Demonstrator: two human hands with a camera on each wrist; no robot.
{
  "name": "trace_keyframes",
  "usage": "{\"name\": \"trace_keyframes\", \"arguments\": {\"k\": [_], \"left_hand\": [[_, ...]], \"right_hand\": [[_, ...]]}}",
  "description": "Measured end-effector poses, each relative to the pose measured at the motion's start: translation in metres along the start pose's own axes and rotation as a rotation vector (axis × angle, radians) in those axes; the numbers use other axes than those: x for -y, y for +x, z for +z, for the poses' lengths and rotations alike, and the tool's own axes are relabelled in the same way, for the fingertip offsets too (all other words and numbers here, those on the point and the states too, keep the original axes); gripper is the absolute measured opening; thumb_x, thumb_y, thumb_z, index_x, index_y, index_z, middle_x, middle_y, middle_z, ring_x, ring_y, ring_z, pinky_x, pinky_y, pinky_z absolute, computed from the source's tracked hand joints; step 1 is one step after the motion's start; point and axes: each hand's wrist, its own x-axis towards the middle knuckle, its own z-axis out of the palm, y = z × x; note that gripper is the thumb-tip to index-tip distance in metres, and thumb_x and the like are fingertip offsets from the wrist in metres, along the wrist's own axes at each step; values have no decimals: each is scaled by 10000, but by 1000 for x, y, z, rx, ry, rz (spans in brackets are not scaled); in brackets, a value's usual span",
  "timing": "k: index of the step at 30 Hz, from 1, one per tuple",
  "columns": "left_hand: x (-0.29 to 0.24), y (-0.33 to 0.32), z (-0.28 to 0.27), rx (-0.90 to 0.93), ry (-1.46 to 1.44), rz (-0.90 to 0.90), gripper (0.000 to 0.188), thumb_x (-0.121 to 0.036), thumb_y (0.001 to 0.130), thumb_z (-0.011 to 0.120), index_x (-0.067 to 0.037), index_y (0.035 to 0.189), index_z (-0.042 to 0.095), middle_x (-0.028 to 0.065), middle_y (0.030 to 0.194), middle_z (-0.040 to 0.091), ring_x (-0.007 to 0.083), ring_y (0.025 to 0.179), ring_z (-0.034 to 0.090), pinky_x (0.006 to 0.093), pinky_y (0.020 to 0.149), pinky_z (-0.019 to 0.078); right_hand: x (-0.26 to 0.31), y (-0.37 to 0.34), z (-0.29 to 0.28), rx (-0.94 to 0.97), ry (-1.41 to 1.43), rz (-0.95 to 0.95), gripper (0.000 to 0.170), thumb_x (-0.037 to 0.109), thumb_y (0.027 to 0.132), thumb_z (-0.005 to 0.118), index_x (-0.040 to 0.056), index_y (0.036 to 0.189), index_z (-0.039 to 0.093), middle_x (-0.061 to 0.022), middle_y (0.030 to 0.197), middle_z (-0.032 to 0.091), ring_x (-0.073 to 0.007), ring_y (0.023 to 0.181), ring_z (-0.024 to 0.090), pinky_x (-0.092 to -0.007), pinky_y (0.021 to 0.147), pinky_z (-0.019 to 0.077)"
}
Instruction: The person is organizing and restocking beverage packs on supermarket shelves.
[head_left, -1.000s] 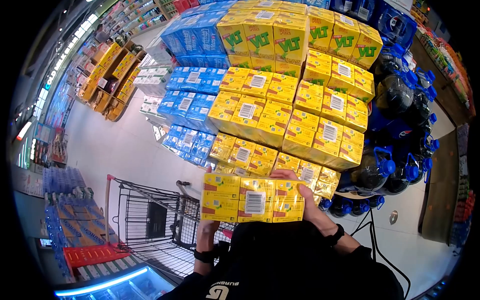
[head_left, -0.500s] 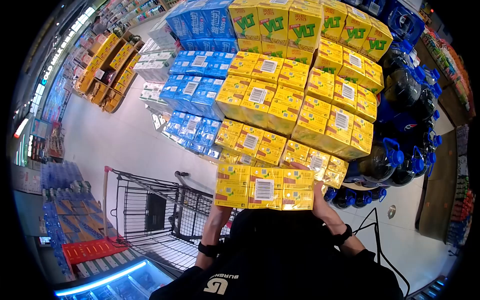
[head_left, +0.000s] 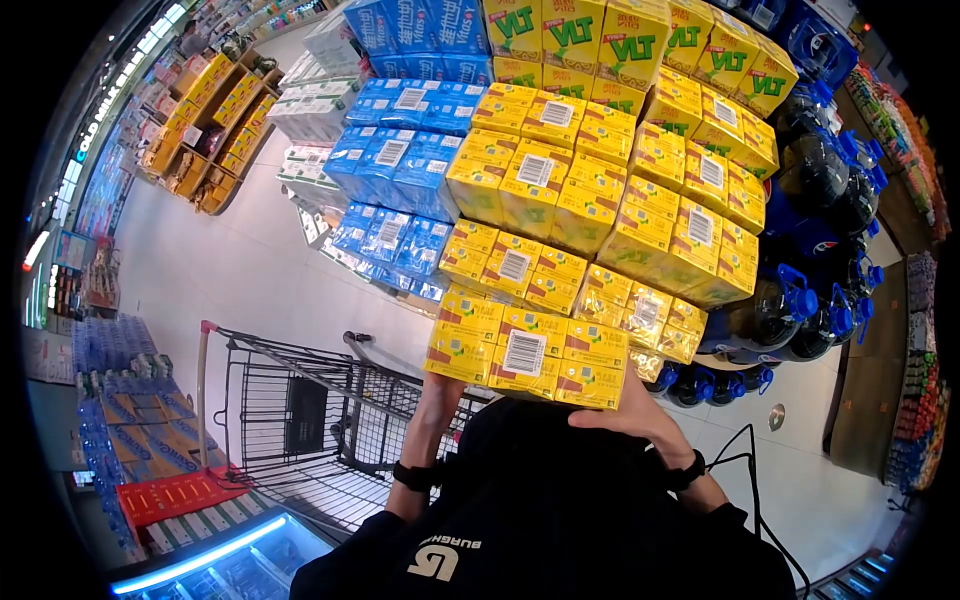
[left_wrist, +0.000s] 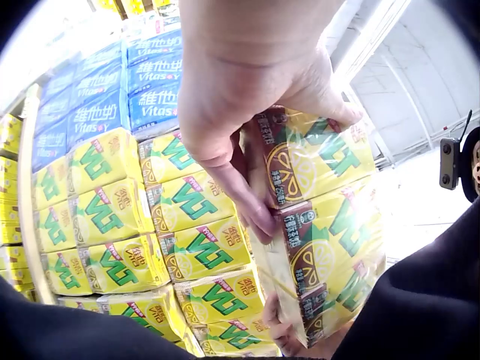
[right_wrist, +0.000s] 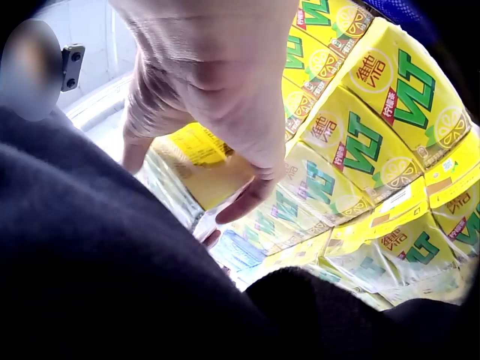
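A shrink-wrapped pack of yellow VLT drink cartons point(head_left: 525, 350), barcode on its upper face, is held in front of the person's body. The left hand point(left_wrist: 255, 97) grips one end of it, fingers curled round the end and thumb on the far side in the left wrist view; from the head view that hand is mostly hidden beneath the pack. At the other end, the right hand point(head_left: 635, 412) holds the right near corner, its thumb along the front lower edge. In the right wrist view the right hand's fingers point(right_wrist: 251, 199) bend round the pack's end.
Stacked yellow packs point(head_left: 590, 210) rise just beyond the held one, with blue Vitasoy packs point(head_left: 405, 165) to their left. Large dark bottles point(head_left: 785, 310) with blue caps stand at right. A shopping cart point(head_left: 300, 400) is at the left, near a lit freezer point(head_left: 225, 560).
The held pack has turned slightly, its right end dropping nearer the body. The right hand has shifted from the pack's right side to its near lower corner. The display has slid rightward in view.
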Motion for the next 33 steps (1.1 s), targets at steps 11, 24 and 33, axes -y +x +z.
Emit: {"name": "trace_keyframes", "arguments": {"k": [11, 24, 33], "left_hand": [[0, 0, 1, 31, 124, -101, 781, -587, 934, 461, -80, 1491, 254, 104, 1444, 429, 257, 1274, 482, 452, 925, 508], [-20, 13, 22, 127, 166, -86, 536, -413, 997, 481, -20, 1347, 378, 168, 1105, 642, 268, 811, 693, 358, 607, 583], [-38, 37, 22, 97, 287, 25, 324, -176, 1000, 491, 17, 1256, 444, 154, 943, 677, 237, 737, 692, 334, 582, 573]], "right_hand": [[-6, 0, 9, -78, 169, 54, 1000, 143, 726, 855, 27, 1460, 185, -117, 1393, 404, -211, 1301, 404, -373, 1078, 381], [-10, -4, 2, -53, 115, 58, 1042, 154, 725, 859, 17, 1470, 143, -123, 1421, 362, -209, 1321, 364, -365, 1100, 341], [9, 16, 5, -111, 20, 6, 1102, 133, 693, 867, 29, 1497, 120, -134, 1409, 382, -247, 1329, 382, -387, 1116, 327]]}}
